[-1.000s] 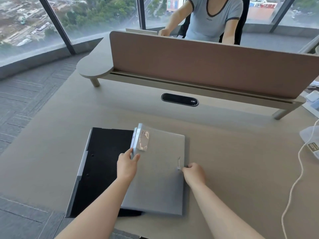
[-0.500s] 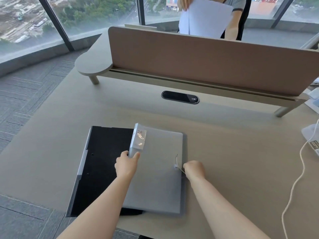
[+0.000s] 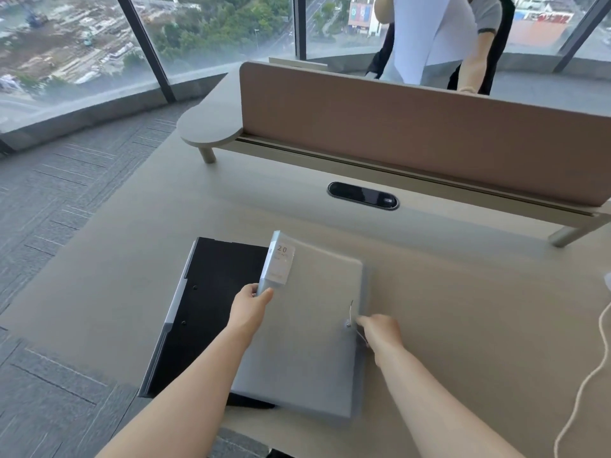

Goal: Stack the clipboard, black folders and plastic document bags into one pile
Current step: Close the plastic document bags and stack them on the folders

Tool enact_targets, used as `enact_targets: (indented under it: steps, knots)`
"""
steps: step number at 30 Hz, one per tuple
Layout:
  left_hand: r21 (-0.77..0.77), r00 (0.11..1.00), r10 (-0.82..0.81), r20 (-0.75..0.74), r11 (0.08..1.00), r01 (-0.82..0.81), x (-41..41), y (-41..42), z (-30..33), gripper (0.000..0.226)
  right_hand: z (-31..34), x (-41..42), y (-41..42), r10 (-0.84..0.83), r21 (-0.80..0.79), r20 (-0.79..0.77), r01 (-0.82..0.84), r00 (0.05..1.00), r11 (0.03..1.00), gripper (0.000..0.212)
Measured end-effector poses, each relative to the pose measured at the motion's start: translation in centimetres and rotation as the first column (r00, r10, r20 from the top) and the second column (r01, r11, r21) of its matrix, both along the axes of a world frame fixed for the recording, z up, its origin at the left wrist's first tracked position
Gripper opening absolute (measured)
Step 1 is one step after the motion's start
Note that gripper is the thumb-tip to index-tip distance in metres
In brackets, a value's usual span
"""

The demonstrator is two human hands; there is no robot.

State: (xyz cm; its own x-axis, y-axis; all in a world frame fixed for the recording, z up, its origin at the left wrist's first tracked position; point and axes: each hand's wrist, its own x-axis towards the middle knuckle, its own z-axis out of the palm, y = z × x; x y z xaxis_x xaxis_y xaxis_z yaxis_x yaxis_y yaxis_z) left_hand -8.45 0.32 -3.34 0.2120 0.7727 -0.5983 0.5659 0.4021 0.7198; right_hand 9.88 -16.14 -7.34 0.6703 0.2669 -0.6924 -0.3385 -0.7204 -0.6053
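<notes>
Desk [image 3: 463, 309], document bag [image 3: 307, 342] grips unchanged

desk [image 3: 463, 309] | divider panel [image 3: 413, 143] | windows [image 3: 215, 28] | grey carpet [image 3: 66, 209]

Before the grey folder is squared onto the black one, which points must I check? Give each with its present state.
1. Left hand grips the grey document bag at its left edge: ok.
2. Right hand holds the right edge near the string clasp: ok.
3. Bag lies over the black folder: ok.
4. Edges aligned: not ok, bag overhangs rightward.
5. Other items underneath: cannot tell.
6. White cable apart from the pile: ok.
</notes>
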Motion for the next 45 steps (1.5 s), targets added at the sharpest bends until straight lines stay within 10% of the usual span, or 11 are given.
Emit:
enact_targets:
  steps: [24, 33, 37, 45]
  knots:
    - [0.266, 0.982, 0.098, -0.159, 0.963, -0.053, -11.4, 7.5, -0.1, 0.027, 0.9, -10.4, 10.5, 0.235, 0.086, -0.002, -0.234, 0.972, 0.969, 0.006]
    - [0.134, 0.956, 0.067, -0.287, 0.991, -0.029, -12.8, 8.9, -1.3, 0.041, 0.6, -11.6, 11.5, 0.223, -0.064, 0.078, -0.218, 0.972, 0.974, 0.004]
    - [-0.005, 0.984, 0.057, -0.171, 0.998, -0.059, -12.9, 9.3, -1.3, 0.049, 1.2, -11.4, 12.4, 0.141, -0.044, 0.027, -0.140, 0.990, 0.989, 0.032]
    - [-0.121, 0.996, 0.038, -0.078, 0.992, -0.048, -13.3, 10.4, -1.0, 0.064, 0.7, -10.8, 13.0, -0.005, -0.098, -0.080, -0.003, 0.997, 0.995, 0.013]
